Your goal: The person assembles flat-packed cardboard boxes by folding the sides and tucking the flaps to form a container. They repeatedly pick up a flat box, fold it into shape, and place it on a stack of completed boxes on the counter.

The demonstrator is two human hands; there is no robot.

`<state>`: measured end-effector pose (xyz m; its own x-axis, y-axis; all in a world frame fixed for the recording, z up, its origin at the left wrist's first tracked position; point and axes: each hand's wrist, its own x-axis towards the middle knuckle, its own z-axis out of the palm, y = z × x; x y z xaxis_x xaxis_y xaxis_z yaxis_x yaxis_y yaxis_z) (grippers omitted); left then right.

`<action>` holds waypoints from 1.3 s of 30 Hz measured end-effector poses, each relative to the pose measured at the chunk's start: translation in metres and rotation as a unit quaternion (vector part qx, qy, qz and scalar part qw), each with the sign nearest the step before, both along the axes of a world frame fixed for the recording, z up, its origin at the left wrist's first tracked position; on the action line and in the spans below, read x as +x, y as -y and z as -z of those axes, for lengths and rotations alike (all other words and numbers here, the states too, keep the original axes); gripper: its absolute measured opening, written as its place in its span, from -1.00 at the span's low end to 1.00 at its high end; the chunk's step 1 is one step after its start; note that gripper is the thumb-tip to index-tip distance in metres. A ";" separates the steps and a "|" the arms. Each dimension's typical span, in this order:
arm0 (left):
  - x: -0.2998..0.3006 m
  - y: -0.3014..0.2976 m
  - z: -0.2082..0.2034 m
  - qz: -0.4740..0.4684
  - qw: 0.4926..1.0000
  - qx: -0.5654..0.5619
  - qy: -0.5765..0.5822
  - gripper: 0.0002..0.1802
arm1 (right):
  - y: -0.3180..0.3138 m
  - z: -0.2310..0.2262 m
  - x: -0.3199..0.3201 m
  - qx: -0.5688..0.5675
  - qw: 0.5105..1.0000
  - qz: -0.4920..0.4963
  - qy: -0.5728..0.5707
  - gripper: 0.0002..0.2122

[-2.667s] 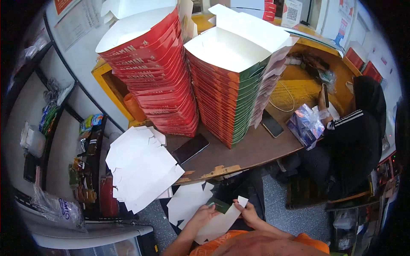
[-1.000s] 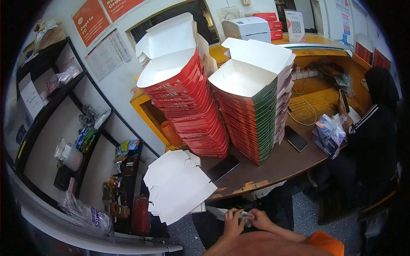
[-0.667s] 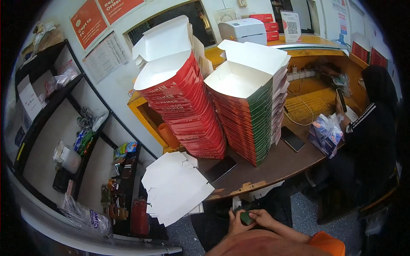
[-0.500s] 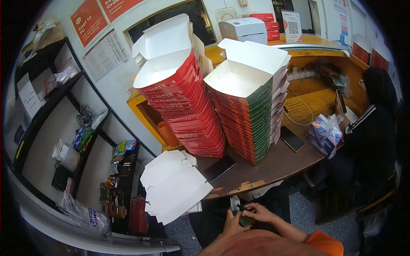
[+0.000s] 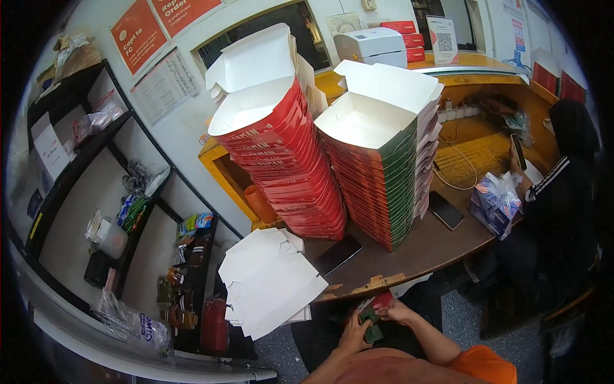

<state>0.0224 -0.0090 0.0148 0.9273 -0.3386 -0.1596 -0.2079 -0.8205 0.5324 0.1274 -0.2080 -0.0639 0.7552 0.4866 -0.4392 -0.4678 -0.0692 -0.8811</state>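
Observation:
Low in the head view, over my lap, a partly folded green and red carton point(image 5: 373, 333) is between my hands. My left hand point(image 5: 352, 335) grips its near left side, the thumb by a green panel. The fingers of my right hand point(image 5: 396, 311) close on its far right edge, where a red flap shows. The carton's underside is hidden. Flat white carton blanks point(image 5: 272, 281) lie at the table's left end. Beyond them rise a tall stack of red cartons point(image 5: 291, 173) and a stack of green and red cartons point(image 5: 384, 185), nested with white lids raised.
Two dark phones point(image 5: 338, 255) and a plastic-wrapped blue packet point(image 5: 495, 203) lie on the brown table point(image 5: 409, 262). A person in black point(image 5: 556, 205) sits at the right, holding a phone. Black shelves point(image 5: 134, 237) with packets stand left; a white printer point(image 5: 371, 45) sits behind.
My hands have turned the carton, so more green panel and a red flap now show. My right hand has moved slightly up and right. The whole view has shifted a little.

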 end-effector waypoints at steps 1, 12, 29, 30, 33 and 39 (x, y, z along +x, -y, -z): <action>0.000 0.002 -0.006 0.005 1.000 -0.023 0.005 -0.12 | 0.006 0.005 -0.004 -0.008 1.000 -0.002 0.008 -0.76; -0.013 0.013 -0.014 -0.200 0.961 -0.154 0.114 -0.08 | 0.024 -0.042 -0.007 -0.014 0.994 -0.109 -0.009 -0.76; -0.032 -0.030 0.011 -0.069 0.971 -0.228 -0.016 -0.57 | 0.056 -0.059 -0.041 -0.173 0.981 0.023 0.079 -0.75; -0.031 -0.022 0.004 -0.074 0.968 -0.221 -0.095 -0.55 | 0.057 -0.054 -0.045 -0.136 0.988 0.046 0.055 -0.75; -0.032 -0.004 0.019 -0.190 0.929 -0.247 -0.200 -0.44 | 0.058 -0.072 -0.039 0.025 0.995 0.066 -0.070 -0.76; -0.039 -0.007 0.008 -0.218 0.902 -0.299 -0.223 -0.36 | 0.046 -0.092 -0.059 -0.052 0.953 -0.179 0.240 -0.67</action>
<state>-0.0163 -0.0023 0.0064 0.8819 -0.1068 -0.4591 0.4087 -0.3121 0.8577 0.0680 -0.2542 0.0277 0.6750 0.7236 -0.1441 0.0575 -0.2463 -0.9675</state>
